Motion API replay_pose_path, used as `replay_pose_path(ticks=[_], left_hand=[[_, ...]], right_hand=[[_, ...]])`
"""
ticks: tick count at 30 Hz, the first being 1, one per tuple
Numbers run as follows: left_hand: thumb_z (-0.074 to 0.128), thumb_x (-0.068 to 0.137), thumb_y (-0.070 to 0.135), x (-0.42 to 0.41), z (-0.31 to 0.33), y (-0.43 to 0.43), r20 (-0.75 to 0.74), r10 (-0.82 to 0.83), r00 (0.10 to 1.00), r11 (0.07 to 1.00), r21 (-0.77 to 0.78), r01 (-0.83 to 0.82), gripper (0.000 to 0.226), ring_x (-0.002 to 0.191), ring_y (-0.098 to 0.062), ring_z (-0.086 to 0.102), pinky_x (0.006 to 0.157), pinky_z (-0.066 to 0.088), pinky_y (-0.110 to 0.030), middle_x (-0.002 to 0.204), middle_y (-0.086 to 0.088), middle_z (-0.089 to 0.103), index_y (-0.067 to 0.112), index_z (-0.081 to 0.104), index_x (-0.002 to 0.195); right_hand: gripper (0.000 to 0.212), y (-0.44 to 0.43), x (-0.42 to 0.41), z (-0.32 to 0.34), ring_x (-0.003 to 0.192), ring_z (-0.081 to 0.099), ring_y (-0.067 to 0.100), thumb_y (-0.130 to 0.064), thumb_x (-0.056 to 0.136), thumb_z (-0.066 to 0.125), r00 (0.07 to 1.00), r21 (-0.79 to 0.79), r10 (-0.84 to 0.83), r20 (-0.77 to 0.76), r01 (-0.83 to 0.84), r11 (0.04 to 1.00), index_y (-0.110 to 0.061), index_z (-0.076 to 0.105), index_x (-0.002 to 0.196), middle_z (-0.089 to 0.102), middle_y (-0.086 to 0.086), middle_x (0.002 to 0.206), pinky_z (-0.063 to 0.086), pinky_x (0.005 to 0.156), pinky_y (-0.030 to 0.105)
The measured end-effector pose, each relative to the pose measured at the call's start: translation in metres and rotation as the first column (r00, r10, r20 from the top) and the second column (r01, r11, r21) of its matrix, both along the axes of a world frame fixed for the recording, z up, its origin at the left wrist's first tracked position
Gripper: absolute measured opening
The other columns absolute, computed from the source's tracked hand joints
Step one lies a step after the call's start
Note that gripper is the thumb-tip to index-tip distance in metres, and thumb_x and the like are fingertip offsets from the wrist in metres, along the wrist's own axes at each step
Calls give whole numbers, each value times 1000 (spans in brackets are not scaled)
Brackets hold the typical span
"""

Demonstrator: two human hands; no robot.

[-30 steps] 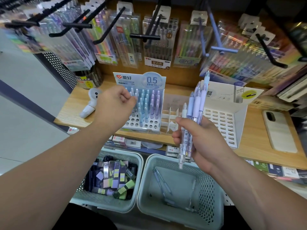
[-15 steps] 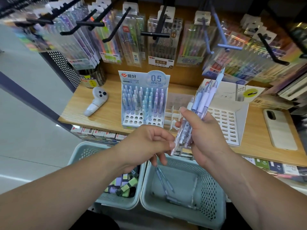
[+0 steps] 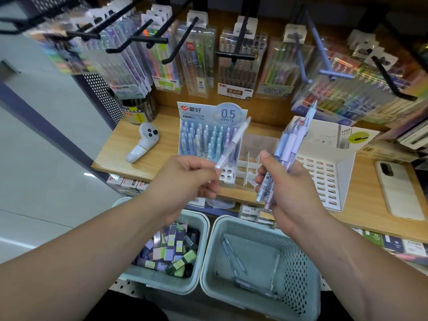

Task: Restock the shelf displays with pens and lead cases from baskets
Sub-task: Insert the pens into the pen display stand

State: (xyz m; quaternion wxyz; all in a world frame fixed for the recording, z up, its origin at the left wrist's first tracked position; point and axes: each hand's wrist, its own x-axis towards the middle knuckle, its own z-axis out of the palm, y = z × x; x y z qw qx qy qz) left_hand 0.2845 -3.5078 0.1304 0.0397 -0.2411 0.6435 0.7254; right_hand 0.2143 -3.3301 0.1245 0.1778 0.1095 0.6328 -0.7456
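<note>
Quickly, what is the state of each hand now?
Left hand: pinches one white pen.
Right hand: grips a bundle of pens.

Left hand (image 3: pixel 185 179) with fingers pinched, right hand (image 3: pixel 293 193) with fingers curled gripping, forearms outstretched

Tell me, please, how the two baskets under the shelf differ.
The left basket is heaped with many small lead cases, purple, green and dark; the right basket holds only a few pens. The left basket's floor is covered; the right basket's floor is mostly bare. Both are pale perforated plastic baskets, side by side.
</note>
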Motion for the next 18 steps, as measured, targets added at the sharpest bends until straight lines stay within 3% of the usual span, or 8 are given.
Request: replay_pose_path(ticks=[5, 10, 14, 18], left_hand=[[70, 91, 6, -6, 13, -31, -224, 186, 957, 908, -334, -255, 10, 61, -17, 65, 62, 57, -30, 67, -4, 70, 14, 77, 90], [72, 88, 9, -10, 33, -56, -376, 273, 886, 761, -479, -438, 17, 51, -18, 65, 56, 59, -32, 56, -1, 66, 23, 75, 78], [73, 88, 14, -14, 29, -64, -323, 198, 925, 683, -632, -367, 15, 54, -21, 67, 60, 61, -38, 58, -2, 67, 24, 72, 77], [72, 88, 14, -22, 23, -64, -246, 104, 964, 664, -704, -251, 14, 55, -22, 69, 62, 62, -48, 59, 0, 67, 23, 72, 78]], right_hand=[[14, -1, 1, -3, 68, 59, 15, -25, 92, 72, 1000, 24, 25, -15, -25, 999, -15, 66, 98, 60, 1, 75, 49, 62, 30], [11, 0, 7, 0, 60, 58, 13, -23, 92, 71, 996, 64, 76, -54, -73, 995, -17, 63, 90, 57, 3, 70, 48, 59, 32], [11, 0, 9, 1, 60, 56, 13, -22, 92, 71, 993, 75, 99, -65, -94, 993, -17, 63, 87, 57, 2, 68, 49, 62, 31], [10, 3, 9, -2, 63, 58, 15, -25, 90, 73, 991, 94, 119, -58, -114, 989, -19, 65, 89, 58, 0, 68, 50, 68, 34]])
